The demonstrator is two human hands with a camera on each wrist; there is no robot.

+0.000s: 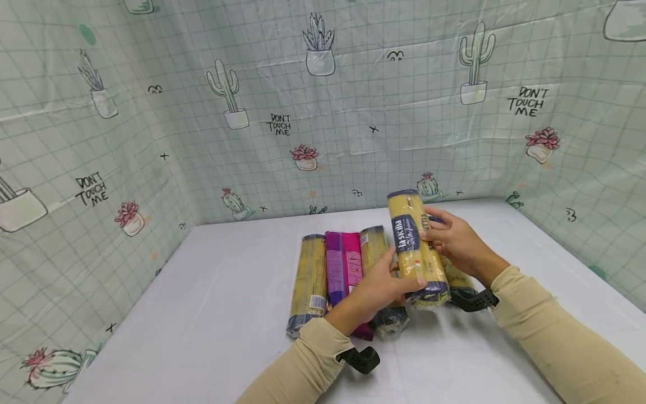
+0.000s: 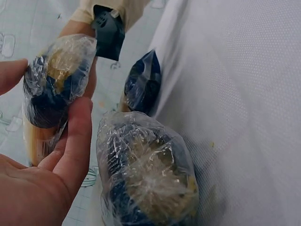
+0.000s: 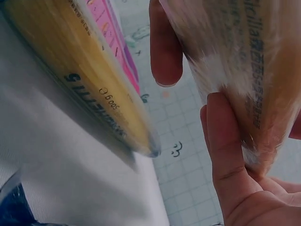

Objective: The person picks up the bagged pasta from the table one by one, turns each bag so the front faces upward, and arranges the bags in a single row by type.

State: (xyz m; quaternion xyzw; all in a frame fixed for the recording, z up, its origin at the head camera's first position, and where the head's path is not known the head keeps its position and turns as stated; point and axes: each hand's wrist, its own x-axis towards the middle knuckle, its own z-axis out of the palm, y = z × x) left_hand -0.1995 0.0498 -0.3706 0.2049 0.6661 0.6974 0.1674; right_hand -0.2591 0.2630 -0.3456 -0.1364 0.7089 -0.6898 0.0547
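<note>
Both hands hold a yellow spaghetti pack (image 1: 410,238) with dark blue ends and label, tilted up above the table. My left hand (image 1: 375,286) grips its lower left side, thumb across the front near the bottom. On the upper right side, my right hand (image 1: 456,244) pinches it by the edge. Its crinkled clear end (image 2: 61,80) shows between fingers and thumb in the left wrist view. Another yellow spaghetti pack (image 1: 373,247) lies just behind my left hand, partly covered by it. One more yellow pack (image 1: 458,278) lies under my right wrist, mostly hidden.
To the left lie a pink and purple pack (image 1: 343,258) and a yellow pack (image 1: 309,275), side by side on the white table (image 1: 227,303). A cactus-print curtain (image 1: 353,101) encloses the back and sides. Black straps sit on both wrists.
</note>
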